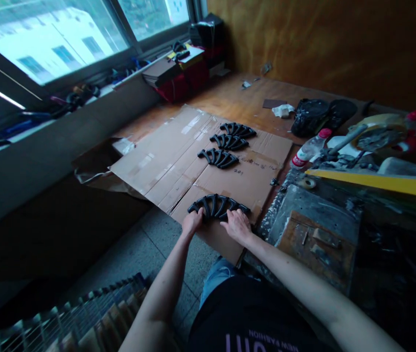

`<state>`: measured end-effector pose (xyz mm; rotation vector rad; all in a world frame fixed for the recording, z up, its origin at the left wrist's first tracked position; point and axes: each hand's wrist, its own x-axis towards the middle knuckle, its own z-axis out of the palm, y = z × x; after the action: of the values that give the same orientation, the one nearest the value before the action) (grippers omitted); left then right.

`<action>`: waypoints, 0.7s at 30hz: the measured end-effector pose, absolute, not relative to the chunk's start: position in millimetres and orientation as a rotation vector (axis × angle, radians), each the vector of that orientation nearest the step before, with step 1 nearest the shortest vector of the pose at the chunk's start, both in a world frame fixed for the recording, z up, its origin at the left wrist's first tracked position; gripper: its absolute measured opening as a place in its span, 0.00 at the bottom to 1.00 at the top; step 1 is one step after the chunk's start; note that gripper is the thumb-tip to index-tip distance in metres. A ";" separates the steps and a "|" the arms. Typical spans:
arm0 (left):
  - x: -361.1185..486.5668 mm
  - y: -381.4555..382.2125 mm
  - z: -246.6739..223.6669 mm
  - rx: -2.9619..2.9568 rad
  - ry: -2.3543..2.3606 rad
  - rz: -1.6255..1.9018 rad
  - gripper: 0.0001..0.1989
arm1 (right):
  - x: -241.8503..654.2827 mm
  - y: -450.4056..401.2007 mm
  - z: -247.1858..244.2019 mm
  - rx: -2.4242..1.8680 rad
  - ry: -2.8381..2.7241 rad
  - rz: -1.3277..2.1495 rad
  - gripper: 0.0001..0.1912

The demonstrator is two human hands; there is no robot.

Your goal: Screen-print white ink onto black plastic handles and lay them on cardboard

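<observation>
On a flattened cardboard sheet (167, 151), a curved row of black ribbed pieces (215, 206) lies near the front edge. The fingers of my left hand (193, 221) are closed on the left end of this row. At its right end, my right hand (238, 225) has its fingers bent over the black pieces, gripping them. Farther back on the cardboard rest three similar black fans: a near one (218, 158), a middle one (229, 142) and a far one (238, 129). Handwriting marks the cardboard to their right.
A plastic bottle (308, 150) with a red cap stands right of the cardboard, beside a yellow strip (377, 183) and tape rolls. A stained board (314, 244) lies at the right. Boxes (182, 78) sit by the window. A wire rack (83, 318) is at lower left.
</observation>
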<state>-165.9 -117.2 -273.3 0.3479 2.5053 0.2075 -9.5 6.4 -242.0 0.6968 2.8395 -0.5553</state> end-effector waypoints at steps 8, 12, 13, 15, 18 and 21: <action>-188.6 -102.6 -255.7 0.602 2.646 0.070 0.32 | 3.3 11.1 -232.5 0.607 2.912 -0.686 0.24; -142.2 -106.5 -258.6 1.081 2.884 0.335 0.27 | 24.7 19.9 -225.7 0.653 2.981 -0.758 0.20; -132.5 -104.6 -262.5 1.202 2.863 0.377 0.26 | 29.6 22.2 -224.7 0.669 2.988 -0.774 0.19; -119.8 -98.3 -272.3 1.319 2.808 0.390 0.27 | 38.2 26.2 -222.9 0.704 3.009 -0.798 0.16; -119.3 -88.9 -286.0 1.308 2.762 0.354 0.29 | 49.3 30.7 -218.9 0.758 3.047 -0.819 0.14; -138.1 -84.7 -291.5 1.339 2.726 0.343 0.28 | 60.0 35.7 -211.7 0.837 3.080 -0.835 0.13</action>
<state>-138.1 -84.7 -291.5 1.3390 2.7264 0.3427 60.0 35.7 -211.7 0.8367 3.0800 -0.8349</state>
